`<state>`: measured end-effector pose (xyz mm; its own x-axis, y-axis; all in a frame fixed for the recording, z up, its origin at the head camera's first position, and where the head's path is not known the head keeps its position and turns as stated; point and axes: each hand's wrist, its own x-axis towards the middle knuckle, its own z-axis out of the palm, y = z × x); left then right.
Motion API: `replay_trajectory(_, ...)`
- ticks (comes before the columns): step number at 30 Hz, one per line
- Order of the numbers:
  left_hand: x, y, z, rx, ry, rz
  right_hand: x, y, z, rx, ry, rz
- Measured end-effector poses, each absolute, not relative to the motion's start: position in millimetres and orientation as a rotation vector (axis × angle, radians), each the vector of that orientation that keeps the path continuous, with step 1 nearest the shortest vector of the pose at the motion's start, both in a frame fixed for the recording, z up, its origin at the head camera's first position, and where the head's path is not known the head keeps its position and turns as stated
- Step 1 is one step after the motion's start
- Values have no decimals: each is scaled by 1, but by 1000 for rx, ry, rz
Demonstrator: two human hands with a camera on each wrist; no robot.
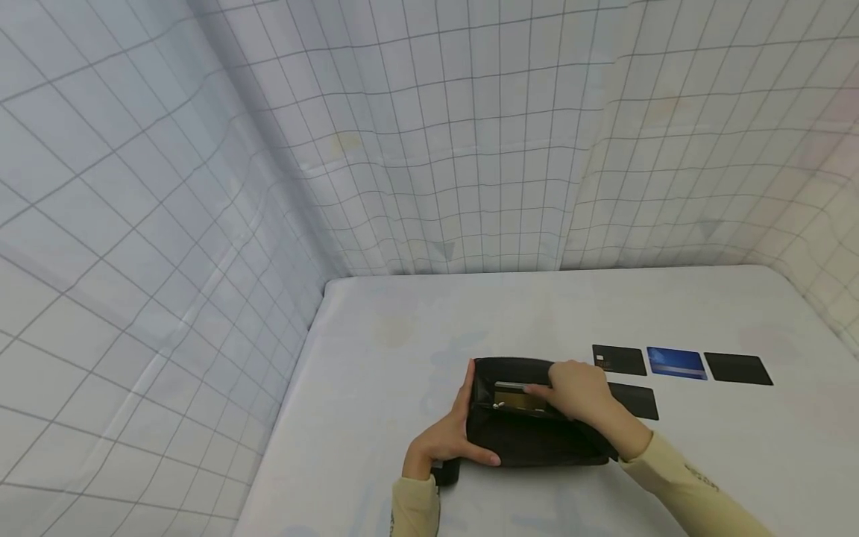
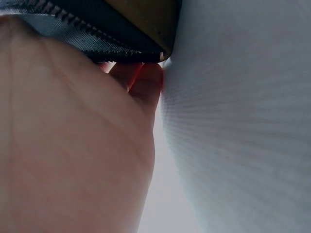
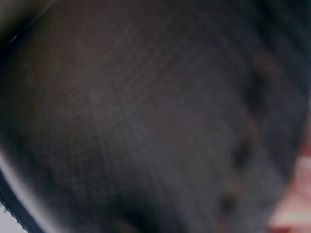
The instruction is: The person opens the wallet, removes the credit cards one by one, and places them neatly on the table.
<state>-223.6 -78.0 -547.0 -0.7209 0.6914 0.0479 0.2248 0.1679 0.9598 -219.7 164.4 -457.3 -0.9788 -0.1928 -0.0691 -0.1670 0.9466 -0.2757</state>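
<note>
A black zip wallet (image 1: 537, 441) lies open on the white table, its inside facing up. My left hand (image 1: 443, 436) holds its left end, thumb along the near edge and fingers up the far side. In the left wrist view, the wallet's zipper teeth (image 2: 87, 34) run just above the palm. My right hand (image 1: 579, 388) reaches into the wallet from the right. Its thumb lies over a gold card (image 1: 515, 400) in the inner compartment; the other fingers are mostly hidden. The right wrist view is filled by blurred dark lining (image 3: 146, 107), with fingers (image 3: 296, 199) at its right edge.
Right of the wallet, a black card with a chip (image 1: 620, 360), a blue card (image 1: 676, 363) and a black card (image 1: 738, 368) lie in a row. Another dark card (image 1: 634, 401) lies nearer, partly behind the right hand. White grid-patterned curtains (image 1: 436, 149) surround the table (image 1: 362, 388).
</note>
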Motion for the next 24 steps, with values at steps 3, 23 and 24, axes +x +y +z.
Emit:
replay_trajectory(3,-223,-78,-546,874,2044,1580,-220,164,-458,-272,2961,-500)
replay_trajectory(23,-224,-78,-548,867,2069,1564,-224,164,-463,-317,2901,-704)
replay_trajectory(24,-224,-78,-549,870,2072,1561,-224,164,-464,-325,2912,-708)
